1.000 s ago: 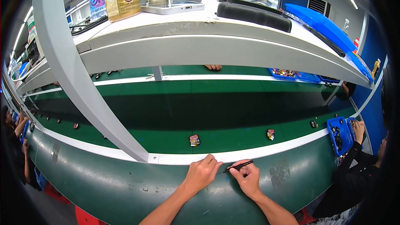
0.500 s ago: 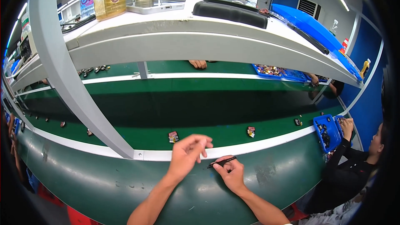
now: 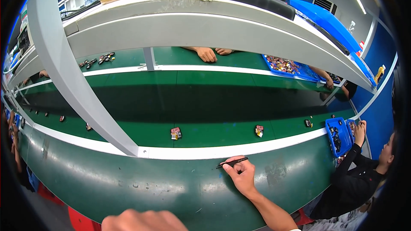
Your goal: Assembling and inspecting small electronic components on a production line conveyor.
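Observation:
My right hand [image 3: 242,177] is over the green worktop [image 3: 171,184], fingers closed around slim black tweezers [image 3: 234,162]. The tweezers lie nearly level, tips pointing left just above the worktop. Low in the picture, my left hand [image 3: 143,221] shows only its back and knuckles; its fingers are hidden, so I cannot tell whether it holds anything. Beyond the white rail, small dark-and-red parts with pale and yellow pieces rest spaced out on the green belt. One part [image 3: 176,133] lies left of my right hand and another part [image 3: 259,131] lies slightly to its right.
A grey post [image 3: 81,72] rises at left to a white shelf [image 3: 180,6] holding bottles and a black case. At right, a co-worker [image 3: 359,179] reaches to blue trays [image 3: 338,137]. Across the belt are another person's hands [image 3: 206,54] and a parts-filled blue tray [image 3: 280,65].
My left hand has pulled back from above the rail to the lower edge. My right hand stays nearly in place with the tweezers. The view has tilted downward slightly.

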`<state>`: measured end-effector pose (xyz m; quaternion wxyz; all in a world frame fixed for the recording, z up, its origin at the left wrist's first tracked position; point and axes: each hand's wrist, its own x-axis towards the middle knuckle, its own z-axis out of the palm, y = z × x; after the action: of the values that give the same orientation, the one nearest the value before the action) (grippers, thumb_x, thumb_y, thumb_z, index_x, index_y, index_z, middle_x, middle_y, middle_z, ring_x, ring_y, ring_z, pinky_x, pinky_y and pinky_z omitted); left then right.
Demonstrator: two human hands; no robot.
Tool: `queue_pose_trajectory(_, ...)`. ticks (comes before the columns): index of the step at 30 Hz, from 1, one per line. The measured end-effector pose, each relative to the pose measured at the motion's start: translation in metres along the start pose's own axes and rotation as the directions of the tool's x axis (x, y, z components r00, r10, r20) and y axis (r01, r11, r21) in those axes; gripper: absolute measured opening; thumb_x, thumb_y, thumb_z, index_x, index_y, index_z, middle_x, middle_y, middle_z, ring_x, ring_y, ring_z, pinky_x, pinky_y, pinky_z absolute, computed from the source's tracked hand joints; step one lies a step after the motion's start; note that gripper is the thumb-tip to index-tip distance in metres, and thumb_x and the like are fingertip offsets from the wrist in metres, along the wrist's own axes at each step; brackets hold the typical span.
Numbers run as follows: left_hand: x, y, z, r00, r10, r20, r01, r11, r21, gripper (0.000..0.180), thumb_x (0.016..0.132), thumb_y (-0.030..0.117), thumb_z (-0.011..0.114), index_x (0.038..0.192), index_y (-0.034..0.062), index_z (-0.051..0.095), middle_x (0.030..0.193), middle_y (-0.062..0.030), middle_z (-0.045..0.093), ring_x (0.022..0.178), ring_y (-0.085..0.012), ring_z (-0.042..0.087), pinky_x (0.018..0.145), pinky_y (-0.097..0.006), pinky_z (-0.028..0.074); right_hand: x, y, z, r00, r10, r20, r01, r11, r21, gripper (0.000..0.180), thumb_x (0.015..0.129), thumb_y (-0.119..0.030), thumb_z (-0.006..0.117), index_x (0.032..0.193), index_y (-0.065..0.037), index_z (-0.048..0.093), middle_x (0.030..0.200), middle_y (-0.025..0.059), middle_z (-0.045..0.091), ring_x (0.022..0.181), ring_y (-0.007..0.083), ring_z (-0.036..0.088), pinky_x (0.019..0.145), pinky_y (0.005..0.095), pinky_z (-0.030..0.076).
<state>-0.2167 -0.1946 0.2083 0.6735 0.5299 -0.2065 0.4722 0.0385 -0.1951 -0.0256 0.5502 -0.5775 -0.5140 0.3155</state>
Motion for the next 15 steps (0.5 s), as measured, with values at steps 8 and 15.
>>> queue_pose_trajectory(8, -0.015, 0.009, 0.019, 0.968, 0.030, -0.247, -0.003, 0.994, 0.109, 0.020, 0.087, 0.010, 0.079, 0.106, 0.0131, 0.073, 0.104, -0.0167, 0.069, 0.084, -0.0235, 0.069, 0.068, -0.025, 0.056, 0.002, 0.006, -0.002, 1.000, 0.012, -0.002, -0.012, 1.000, 0.014, 0.014, 0.086, 0.000, 0.077, 0.097, 0.001, 0.068, 0.057, -0.0078, 0.048, 0.049, -0.0007, 0.034, 0.046, 0.0208, 0.023)
queue_pose_trajectory(15, -0.027, 0.015, 0.040, 0.936, 0.170, -0.309, -0.119, 0.977, 0.176, 0.018, 0.086, 0.010, 0.079, 0.103, 0.0124, 0.073, 0.104, -0.0156, 0.070, 0.084, -0.0228, 0.069, 0.070, -0.026, 0.056, 0.001, -0.001, 0.001, 1.000, 0.005, 0.007, -0.006, 0.999, 0.038, 0.013, 0.086, 0.000, 0.077, 0.096, 0.001, 0.068, 0.057, -0.0081, 0.049, 0.050, -0.0011, 0.035, 0.046, 0.0205, 0.023)
